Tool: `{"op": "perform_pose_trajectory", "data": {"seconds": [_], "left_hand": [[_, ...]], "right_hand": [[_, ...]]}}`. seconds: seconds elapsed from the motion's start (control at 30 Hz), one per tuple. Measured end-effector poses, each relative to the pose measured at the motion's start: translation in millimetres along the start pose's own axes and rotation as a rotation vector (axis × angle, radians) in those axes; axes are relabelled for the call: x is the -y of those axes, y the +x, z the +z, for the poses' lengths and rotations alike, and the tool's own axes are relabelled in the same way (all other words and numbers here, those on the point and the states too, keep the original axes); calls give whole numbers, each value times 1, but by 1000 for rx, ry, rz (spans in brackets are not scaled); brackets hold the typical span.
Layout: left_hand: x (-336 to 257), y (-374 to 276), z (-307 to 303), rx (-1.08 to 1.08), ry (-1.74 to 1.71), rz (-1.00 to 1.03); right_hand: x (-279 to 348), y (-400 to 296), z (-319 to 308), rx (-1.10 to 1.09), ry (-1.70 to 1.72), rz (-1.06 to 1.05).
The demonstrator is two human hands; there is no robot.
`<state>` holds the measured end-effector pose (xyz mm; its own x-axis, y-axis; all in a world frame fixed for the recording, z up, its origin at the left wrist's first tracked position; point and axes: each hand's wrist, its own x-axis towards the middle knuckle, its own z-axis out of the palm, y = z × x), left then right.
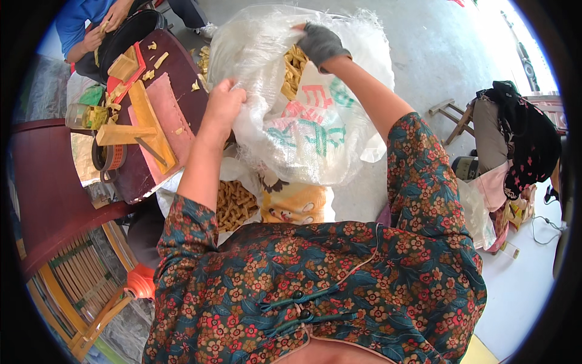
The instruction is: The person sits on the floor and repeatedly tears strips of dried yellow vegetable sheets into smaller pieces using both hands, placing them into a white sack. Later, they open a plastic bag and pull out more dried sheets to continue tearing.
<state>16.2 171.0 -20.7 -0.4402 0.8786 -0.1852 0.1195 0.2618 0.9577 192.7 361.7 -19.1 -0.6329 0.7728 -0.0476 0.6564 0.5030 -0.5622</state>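
Note:
A large white woven plastic sack with red and green printing stands before me, its mouth loosely gathered. Yellowish dried pieces show inside the opening. My left hand pinches the near-left edge of the sack between thumb and fingers. Over the far side of the mouth is my right hand, in a dark grey fingerless glove. Its fingertips touch the sack's far rim, but blur hides whether they grip it. Below the sack, a second bag holds many brown, twisted short pieces.
At left, a dark red table bears a wooden cutter with a blade, a pink cloth, a red tray and a glass jar. Another person's hands work beside a black tub. A wooden stool stands right.

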Motion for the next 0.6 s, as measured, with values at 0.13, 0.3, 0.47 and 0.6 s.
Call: {"op": "perform_pose_trajectory", "data": {"seconds": [0.13, 0.3, 0.47, 0.6], "left_hand": [[-69, -25, 10, -137, 860, 555], [-84, -22, 53, 1, 499, 432], [-21, 8, 43, 80, 540, 376], [-18, 22, -5, 190, -654, -315]], "right_hand": [[-26, 55, 2, -179, -560, -149], [-19, 81, 3, -17, -545, -21], [-41, 99, -22, -18, -709, -112], [-29, 116, -33, -14, -1056, -359]]}}
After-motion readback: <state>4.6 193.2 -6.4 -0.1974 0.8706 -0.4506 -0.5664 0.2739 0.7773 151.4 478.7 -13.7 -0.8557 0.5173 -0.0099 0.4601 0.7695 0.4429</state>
